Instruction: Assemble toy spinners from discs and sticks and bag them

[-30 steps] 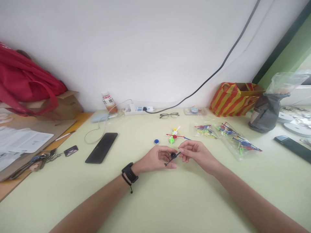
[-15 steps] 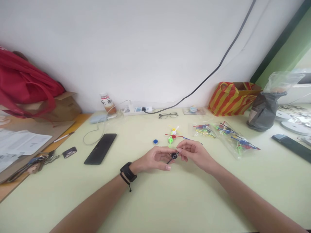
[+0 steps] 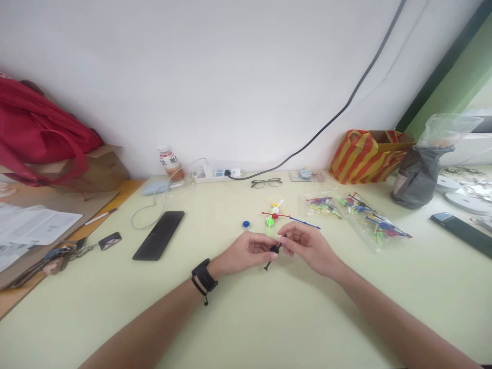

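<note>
My left hand (image 3: pixel 255 249) closes its thumb and fingers on the round hub of a black plastic arrow spinner (image 3: pixel 273 249), whose tail sticks out toward me. My right hand (image 3: pixel 302 242) pinches the spinner's far end between thumb and fingertips. Just beyond my hands lies a loose blue arrow (image 3: pixel 303 222). Near it are a red arrow spinner (image 3: pixel 274 216), a bright green round piece (image 3: pixel 270 223) and yellow and white pieces (image 3: pixel 275 206). A small blue disc (image 3: pixel 246 224) sits by itself to the left of them.
Clear bags of coloured arrow pieces (image 3: pixel 378 220) lie to the right. A black phone (image 3: pixel 159 236) is on the left. Along the wall stand a bottle (image 3: pixel 171 164), a power strip (image 3: pixel 217 174), glasses (image 3: pixel 266 183) and a striped bag (image 3: pixel 365 159). Keys (image 3: pixel 57 261) lie far left.
The black spinner has turned in my hands, and its tail now points more toward me. My left thumb has shifted onto the hub. The blue arrow behind shows more fully.
</note>
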Motion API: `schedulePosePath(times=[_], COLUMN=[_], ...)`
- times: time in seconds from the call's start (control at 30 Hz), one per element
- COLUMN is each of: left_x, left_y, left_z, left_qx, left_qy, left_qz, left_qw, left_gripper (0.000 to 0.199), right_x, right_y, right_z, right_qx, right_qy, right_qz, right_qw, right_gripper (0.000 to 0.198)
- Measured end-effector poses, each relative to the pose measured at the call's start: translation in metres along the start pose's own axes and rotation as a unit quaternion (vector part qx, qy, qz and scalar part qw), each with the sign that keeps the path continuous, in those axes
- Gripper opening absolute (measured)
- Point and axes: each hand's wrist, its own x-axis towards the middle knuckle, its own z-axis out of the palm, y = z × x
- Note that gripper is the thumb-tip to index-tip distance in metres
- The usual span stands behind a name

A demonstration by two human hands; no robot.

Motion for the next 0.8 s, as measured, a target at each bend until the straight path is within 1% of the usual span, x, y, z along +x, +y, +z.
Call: schedulePosePath(times=[0.13, 0.27, 0.33, 0.4, 0.47, 0.57, 0.63, 0.67, 0.73, 0.8], left_x=[-0.002, -0.004, -0.004, -0.003, -0.001, 0.001, 0.002, 0.002, 0.002, 0.002], left_y=[0.000, -0.001, -0.001, -0.002, -0.003, -0.005, -0.006, -0.006, -0.007, -0.007], left_z=[0.003, 0.007, 0.010, 0.012, 0.013, 0.013, 0.012, 0.012, 0.011, 0.011], left_qx=[0.012, 0.034, 0.029, 0.009, -0.017, -0.027, -0.004, 0.008, 0.027, 0.049], left_qy=[0.005, 0.012, 0.020, 0.047, 0.096, 0.175, 0.202, 0.209, 0.218, 0.223], left_qz=[0.006, 0.010, 0.013, 0.024, 0.045, 0.079, 0.097, 0.107, 0.122, 0.132], left_qw=[1.000, 0.999, 0.999, 0.999, 0.994, 0.981, 0.974, 0.972, 0.968, 0.965], left_gripper=[0.032, 0.026, 0.021, 0.018, 0.019, 0.023, 0.022, 0.021, 0.020, 0.019], right_x=[-0.001, -0.004, -0.006, -0.007, -0.008, -0.007, -0.006, -0.005, -0.004, -0.002], right_y=[0.001, 0.000, 0.000, 0.001, 0.001, 0.002, 0.002, 0.002, -0.001, -0.004], right_z=[0.002, 0.006, 0.007, 0.008, 0.009, 0.011, 0.011, 0.011, 0.008, 0.004], right_qx=[-0.023, -0.074, -0.080, -0.065, -0.032, 0.023, 0.045, 0.048, 0.047, 0.042], right_qy=[0.000, 0.000, 0.008, 0.022, 0.011, -0.068, -0.110, -0.116, -0.100, -0.064], right_qz=[-0.004, -0.028, -0.043, -0.049, -0.032, 0.024, 0.046, 0.050, 0.050, 0.049], right_qw=[1.000, 0.997, 0.996, 0.996, 0.999, 0.997, 0.992, 0.991, 0.993, 0.996], right_gripper=[0.032, 0.025, 0.026, 0.032, 0.036, 0.037, 0.040, 0.041, 0.041, 0.040])
